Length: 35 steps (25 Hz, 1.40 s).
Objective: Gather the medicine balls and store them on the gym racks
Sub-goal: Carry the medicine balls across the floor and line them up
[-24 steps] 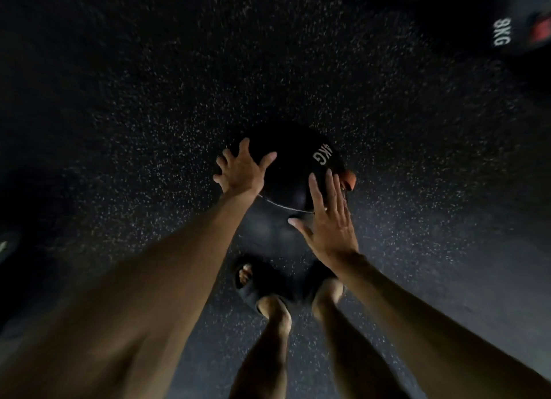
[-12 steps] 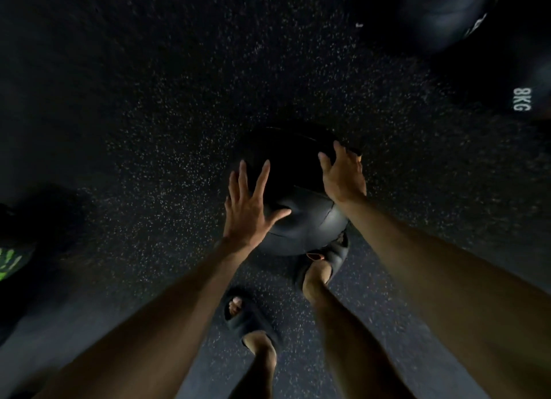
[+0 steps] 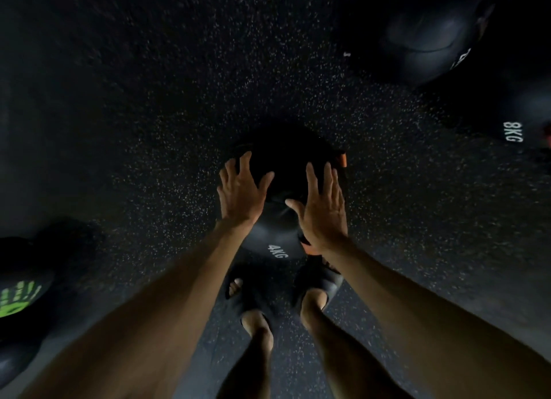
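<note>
A black medicine ball (image 3: 280, 234) marked "4KG" in white, with orange patches on its sides, lies on the dark speckled floor just in front of my feet. My left hand (image 3: 241, 193) rests flat on its upper left, fingers spread. On the ball's upper right lies my right hand (image 3: 323, 210), also flat with fingers apart. Neither hand wraps around the ball. The far side of the ball is lost in shadow.
Another dark medicine ball (image 3: 429, 40) sits at the upper right, with one marked "8KG" (image 3: 518, 121) beside it at the right edge. A ball with green markings (image 3: 21, 297) lies at the left edge. My feet in black slides (image 3: 247, 297) stand close behind the 4KG ball.
The 4KG ball has rolled under my palms: its label went from the top right to the near side. My hands shifted over its top and my feet stepped forward.
</note>
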Each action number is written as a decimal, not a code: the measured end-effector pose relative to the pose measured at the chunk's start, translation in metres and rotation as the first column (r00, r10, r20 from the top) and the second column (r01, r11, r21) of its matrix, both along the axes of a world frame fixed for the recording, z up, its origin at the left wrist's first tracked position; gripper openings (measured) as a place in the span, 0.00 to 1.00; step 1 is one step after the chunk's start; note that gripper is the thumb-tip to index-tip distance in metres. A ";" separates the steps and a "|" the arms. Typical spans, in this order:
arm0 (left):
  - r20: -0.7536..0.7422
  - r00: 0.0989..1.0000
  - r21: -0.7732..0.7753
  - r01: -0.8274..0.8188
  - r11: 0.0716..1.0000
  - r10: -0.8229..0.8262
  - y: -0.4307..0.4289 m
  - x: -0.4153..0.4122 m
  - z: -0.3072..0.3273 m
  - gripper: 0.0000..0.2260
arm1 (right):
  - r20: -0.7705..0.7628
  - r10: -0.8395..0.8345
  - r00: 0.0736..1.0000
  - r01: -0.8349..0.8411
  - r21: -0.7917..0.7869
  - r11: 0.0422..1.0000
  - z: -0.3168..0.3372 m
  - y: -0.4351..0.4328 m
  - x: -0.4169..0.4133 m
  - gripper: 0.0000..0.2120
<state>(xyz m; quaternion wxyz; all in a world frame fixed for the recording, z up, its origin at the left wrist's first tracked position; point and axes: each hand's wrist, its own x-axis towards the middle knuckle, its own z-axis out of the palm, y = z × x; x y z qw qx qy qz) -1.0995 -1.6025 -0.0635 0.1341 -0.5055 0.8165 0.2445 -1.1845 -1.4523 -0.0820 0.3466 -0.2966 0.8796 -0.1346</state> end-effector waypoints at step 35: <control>0.029 0.969 0.196 0.236 0.952 -0.247 -0.265 -0.244 -0.019 0.38 | -0.173 -0.190 0.967 0.188 -0.028 0.982 0.016 -0.243 -0.216 0.35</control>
